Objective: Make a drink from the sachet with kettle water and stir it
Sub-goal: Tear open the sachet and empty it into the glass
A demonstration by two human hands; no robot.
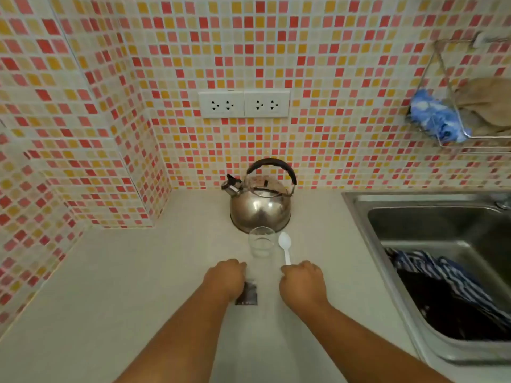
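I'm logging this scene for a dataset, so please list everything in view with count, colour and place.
kettle: one, steel with black handle, counter by the tiled wall
glass: one, clear, in front of the kettle
spoon: one, white, right of the glass
sachet: one, dark, partly under the left hand
sockets: two plates, white, wall
sink: one, steel, right; striped dark cloth inside
wire rack: one, wall, holding blue and tan cloths
left hand: on the sachet
right hand: at the spoon handle

Two bare forearms with no sleeves, watch or rings lead to the left hand (225, 279) and right hand (302, 283).
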